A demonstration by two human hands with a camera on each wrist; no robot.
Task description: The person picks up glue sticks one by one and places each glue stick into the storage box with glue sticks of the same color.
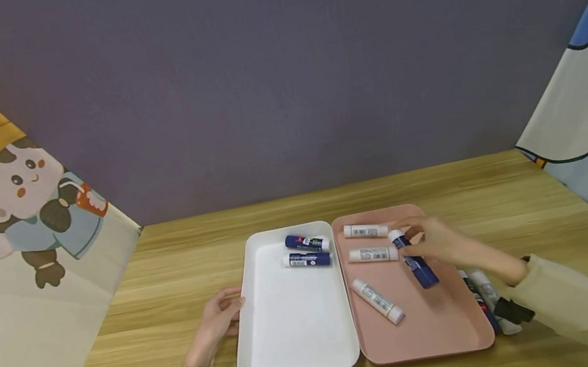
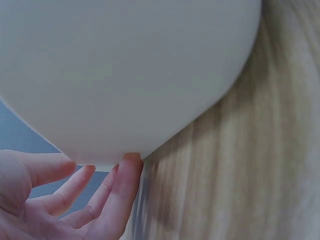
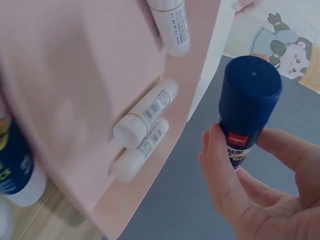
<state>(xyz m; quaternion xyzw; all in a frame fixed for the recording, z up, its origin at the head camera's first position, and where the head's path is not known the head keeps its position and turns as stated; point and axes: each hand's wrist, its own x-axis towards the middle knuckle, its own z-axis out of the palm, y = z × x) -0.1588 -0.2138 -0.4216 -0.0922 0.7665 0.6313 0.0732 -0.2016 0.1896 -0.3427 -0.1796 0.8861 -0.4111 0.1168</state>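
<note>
My right hand (image 1: 432, 240) pinches a blue glue stick (image 1: 414, 259) with a white end, tilted over the pink tray (image 1: 436, 333). In the right wrist view the fingers and thumb wrap the lower part of this glue stick (image 3: 250, 90). Three white glue sticks lie in the pink tray: an upper one (image 1: 365, 231), a middle one (image 1: 373, 255) and a slanted one (image 1: 377, 301). Two blue glue sticks, one (image 1: 307, 243) above the other (image 1: 307, 260), lie in the white tray (image 1: 294, 336). My left hand (image 1: 217, 320) touches that tray's left edge with its fingertips.
Right of the pink tray, partly hidden by the right wrist, lie a dark blue glue stick (image 1: 480, 303) and a white one (image 1: 486, 289). The trays stand side by side on the wooden table (image 1: 168, 259). A grey panel (image 1: 279, 84) rises behind.
</note>
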